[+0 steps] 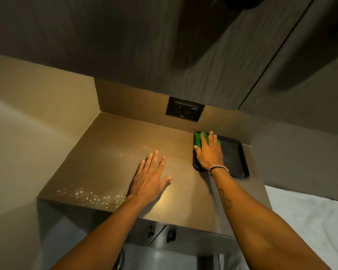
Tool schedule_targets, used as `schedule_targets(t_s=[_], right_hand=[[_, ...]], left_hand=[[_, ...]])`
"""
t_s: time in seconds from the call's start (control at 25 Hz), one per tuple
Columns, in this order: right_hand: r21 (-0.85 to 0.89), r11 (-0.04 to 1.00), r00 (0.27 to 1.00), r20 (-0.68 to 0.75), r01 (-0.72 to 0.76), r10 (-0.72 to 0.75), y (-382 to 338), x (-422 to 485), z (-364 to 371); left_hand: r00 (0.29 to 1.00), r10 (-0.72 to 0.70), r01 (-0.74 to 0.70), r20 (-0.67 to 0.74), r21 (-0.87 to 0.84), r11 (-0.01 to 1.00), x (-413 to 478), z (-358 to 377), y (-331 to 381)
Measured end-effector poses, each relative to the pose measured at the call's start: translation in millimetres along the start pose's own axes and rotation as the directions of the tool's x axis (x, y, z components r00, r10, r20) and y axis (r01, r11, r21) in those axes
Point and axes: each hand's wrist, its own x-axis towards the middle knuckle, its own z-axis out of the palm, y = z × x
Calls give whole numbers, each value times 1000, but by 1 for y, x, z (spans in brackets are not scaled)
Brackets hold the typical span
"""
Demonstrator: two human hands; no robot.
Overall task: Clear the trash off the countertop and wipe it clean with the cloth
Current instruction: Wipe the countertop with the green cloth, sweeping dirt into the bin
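My right hand (209, 152) lies flat, fingers spread, pressing a green cloth (198, 140) onto the left end of a black tray (234, 158) at the back right of the brown countertop (113, 145). Most of the cloth is hidden under the palm. Palm down on the bare counter near its middle rests my left hand (150, 178), fingers apart, holding nothing. Small shiny specks or droplets (92, 197) are scattered along the counter's front left edge. No trash shows on the surface.
A dark wall socket panel (184, 111) sits on the backsplash behind the tray. Dark upper cabinets (144, 45) overhang the counter. Two cabinet handles (161, 232) show below the front edge. White fabric (310, 211) lies at the right.
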Motion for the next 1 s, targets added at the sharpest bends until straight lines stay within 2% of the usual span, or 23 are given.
schedule_targets(t_s=[0.12,0.4,0.56,0.68,0.76,0.84,0.92,1.0], right_hand=[[16,1000,996,86,4,-6,3,8,17],[148,989,999,43,-28,22,6,16,32],[167,986,1000,-9,-7,9,7,18,34],[274,962,993,-110,-7,39,2,6,22],[340,938,966,-259,61,31,-13,-14,8],[335,919,910,-410,209,-58,-43,-49,0],[320,875,853,-492,364,-175,-83,-101,9],[328,797,807,-505,507,-306,-123,-168,34]], left_hand=[[1000,-25,25,15,0,1000,7,11,-4],[998,-57,56,21,22,998,20,18,0],[996,-56,55,63,4,998,20,13,-4],[998,-23,25,64,-44,999,12,0,-9],[1000,-16,16,-1,-31,999,-9,-13,-23],[993,-45,43,-107,-15,999,-40,-23,-40],[973,-104,94,-204,-58,994,-80,-27,-55],[943,-164,133,-289,-124,983,-128,-18,-69]])
